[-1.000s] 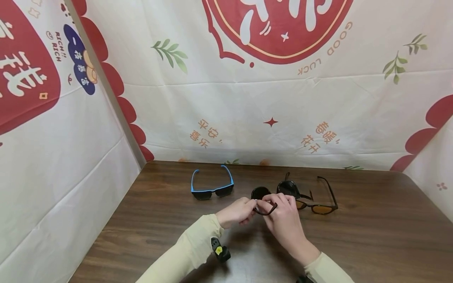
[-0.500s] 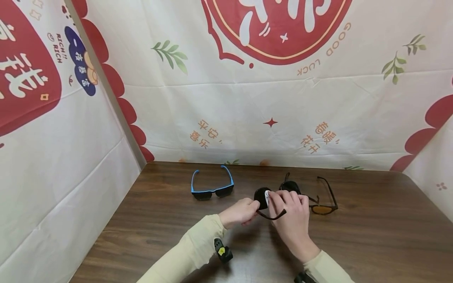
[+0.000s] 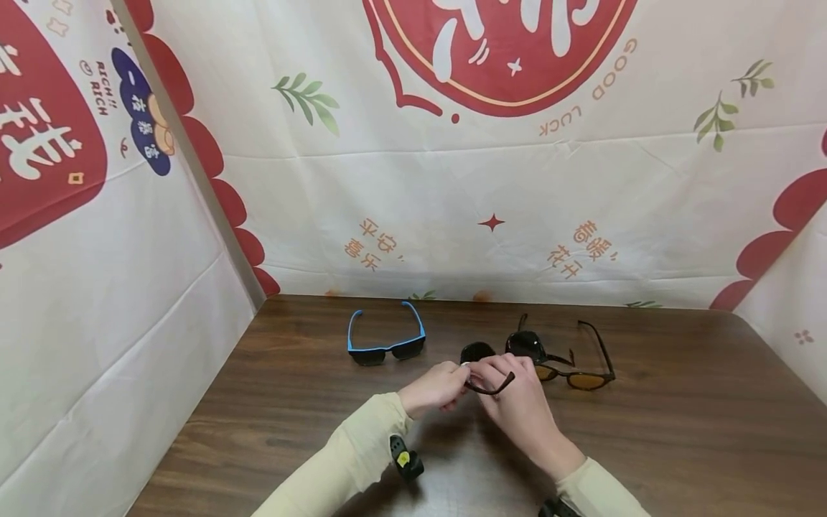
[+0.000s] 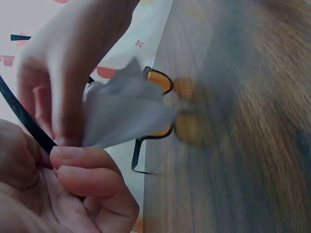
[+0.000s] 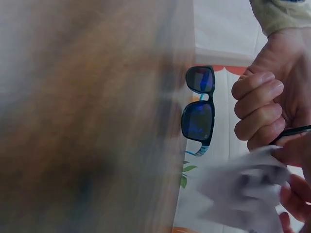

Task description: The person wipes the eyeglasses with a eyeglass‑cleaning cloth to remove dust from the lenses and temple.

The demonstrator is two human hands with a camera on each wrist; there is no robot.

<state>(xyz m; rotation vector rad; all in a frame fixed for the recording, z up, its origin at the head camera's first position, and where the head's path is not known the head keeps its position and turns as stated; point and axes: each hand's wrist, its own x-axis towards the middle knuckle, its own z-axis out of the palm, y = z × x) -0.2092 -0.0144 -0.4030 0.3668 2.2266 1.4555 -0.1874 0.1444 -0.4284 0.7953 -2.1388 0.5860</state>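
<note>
My left hand (image 3: pixel 436 388) grips a pair of dark sunglasses (image 3: pixel 477 351) at one end, near a temple, holding it up off the table. A second black lens of this pair shows beyond my right hand (image 3: pixel 517 402). Between the right hand's fingers is a thin white wiping cloth (image 4: pixel 126 114), held at the sunglasses' lens; in the head view that hand mostly hides it. The right wrist view shows the cloth (image 5: pixel 243 189) blurred, below the left hand's curled fingers.
Blue-armed sunglasses (image 3: pixel 388 350) lie with arms spread on the brown wooden table (image 3: pixel 258 416), left of the hands. Amber-lensed glasses (image 3: pixel 588 381) lie on the right, partly covered by the held pair. A printed white backdrop (image 3: pixel 439 187) stands behind the table.
The right hand with the cloth slid right, uncovering more of the near lens, then came back left over it. The held sunglasses shifted and tilted slightly. The left hand kept its grip.
</note>
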